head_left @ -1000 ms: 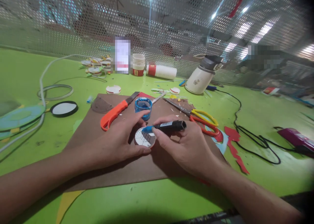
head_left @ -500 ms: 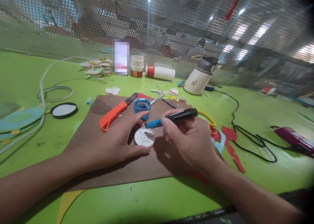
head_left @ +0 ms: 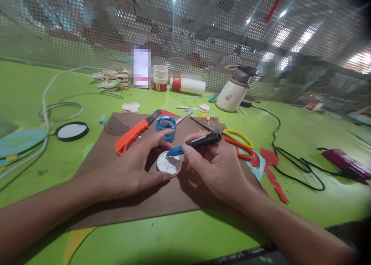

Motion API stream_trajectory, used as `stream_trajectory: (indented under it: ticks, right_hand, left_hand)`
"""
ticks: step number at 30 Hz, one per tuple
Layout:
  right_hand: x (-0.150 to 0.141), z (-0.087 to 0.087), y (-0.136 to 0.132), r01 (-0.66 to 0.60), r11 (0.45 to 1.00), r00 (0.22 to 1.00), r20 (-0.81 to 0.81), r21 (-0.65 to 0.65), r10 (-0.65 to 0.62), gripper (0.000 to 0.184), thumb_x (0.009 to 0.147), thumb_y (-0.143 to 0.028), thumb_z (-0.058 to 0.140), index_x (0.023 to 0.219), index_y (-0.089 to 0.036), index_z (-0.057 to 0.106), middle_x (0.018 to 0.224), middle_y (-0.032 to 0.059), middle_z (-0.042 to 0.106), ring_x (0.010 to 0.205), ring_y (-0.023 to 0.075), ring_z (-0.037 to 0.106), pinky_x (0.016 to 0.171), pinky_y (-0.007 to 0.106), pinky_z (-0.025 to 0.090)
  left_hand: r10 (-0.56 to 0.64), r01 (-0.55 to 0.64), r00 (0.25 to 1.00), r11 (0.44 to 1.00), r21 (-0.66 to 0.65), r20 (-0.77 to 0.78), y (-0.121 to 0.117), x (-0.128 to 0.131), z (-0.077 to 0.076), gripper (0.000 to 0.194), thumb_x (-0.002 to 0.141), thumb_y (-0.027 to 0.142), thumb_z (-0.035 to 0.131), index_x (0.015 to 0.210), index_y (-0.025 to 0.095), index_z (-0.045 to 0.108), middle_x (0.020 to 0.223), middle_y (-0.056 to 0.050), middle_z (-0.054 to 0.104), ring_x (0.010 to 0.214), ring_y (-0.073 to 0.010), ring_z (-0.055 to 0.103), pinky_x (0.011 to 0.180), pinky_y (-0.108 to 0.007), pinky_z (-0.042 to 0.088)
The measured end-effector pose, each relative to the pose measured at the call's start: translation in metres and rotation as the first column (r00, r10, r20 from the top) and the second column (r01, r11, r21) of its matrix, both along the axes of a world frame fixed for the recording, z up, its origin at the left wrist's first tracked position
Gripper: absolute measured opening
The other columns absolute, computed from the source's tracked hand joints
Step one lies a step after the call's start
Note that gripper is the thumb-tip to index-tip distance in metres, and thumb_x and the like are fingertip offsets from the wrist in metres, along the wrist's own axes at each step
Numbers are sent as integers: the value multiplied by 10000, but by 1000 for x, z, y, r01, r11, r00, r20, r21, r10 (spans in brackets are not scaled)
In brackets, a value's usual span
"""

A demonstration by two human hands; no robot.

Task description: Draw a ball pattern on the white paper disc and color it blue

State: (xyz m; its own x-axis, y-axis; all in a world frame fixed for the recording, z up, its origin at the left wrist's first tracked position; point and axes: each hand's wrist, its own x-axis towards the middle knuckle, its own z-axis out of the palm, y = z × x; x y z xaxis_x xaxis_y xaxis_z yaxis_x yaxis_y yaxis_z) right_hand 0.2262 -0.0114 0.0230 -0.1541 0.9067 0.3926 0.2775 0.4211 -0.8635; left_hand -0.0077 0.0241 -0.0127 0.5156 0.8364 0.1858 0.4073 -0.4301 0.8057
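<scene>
A small round white disc (head_left: 165, 166) with a dark web-like line pattern lies on the brown board (head_left: 139, 203). My left hand (head_left: 136, 162) grips its edge, thumb at the near side and fingers at the far side. Between the thumb and fingers of my right hand (head_left: 214, 160) is a marker pen (head_left: 199, 142), blue toward its tip and black at the back. Its tip is at the upper part of the disc's face. Just behind stands a roll of blue tape (head_left: 166, 135). An orange-handled knife (head_left: 131, 136) lies left of the tape.
Scissors with red and yellow handles (head_left: 242, 155) lie beyond my right hand. Paper cups (head_left: 188, 85) and a white kettle-like container (head_left: 232, 96) stand along the mesh screen. A purple tool (head_left: 346, 162) with a black cord sits far right. Red scraps (head_left: 274, 176) lie nearby.
My right hand has moved left and slightly down, bringing the marker's tip from the disc's far edge onto its face. My left hand keeps its hold on the disc. The view has shifted slightly.
</scene>
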Motion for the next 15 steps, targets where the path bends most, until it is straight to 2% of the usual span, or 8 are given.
stream_trajectory:
  ticks: [3,5,10,15]
  right_hand:
    - [1,-3,0,20,1000,999,35,-2,-20,44,968,-281,805,950,-245,786,823,13,860,721,202,786,686,318,652]
    - [1,-4,0,25,1000,998,49,-5,-24,31,964,-271,802,964,-242,795,833,18,868,721,206,787,690,325,655]
    - [2,-5,-1,19,1000,999,51,-24,-17,28,969,-257,790,945,-242,795,816,6,858,708,196,784,679,310,645]
    - [2,-6,0,-32,999,999,33,-20,33,38,1001,-254,779,987,-232,808,845,8,875,742,196,816,722,307,661]
  left_hand:
    - [-24,24,1000,997,-71,-9,1,0,0,989,924,538,887,1794,245,518,1593,-174,787,1534,-443,737,1341,-607,578]
    - [-16,16,1000,997,-78,6,1,0,-3,1021,915,539,897,1808,246,497,1592,-177,785,1510,-440,746,1331,-611,581]
    - [-21,21,1000,997,-70,4,2,2,-4,911,917,534,906,1724,256,589,1576,-167,794,1463,-443,761,1274,-595,618]
    - [-19,17,999,996,-86,-28,1,4,1,940,915,573,880,1746,253,578,1548,-156,808,1508,-461,736,1246,-583,634]
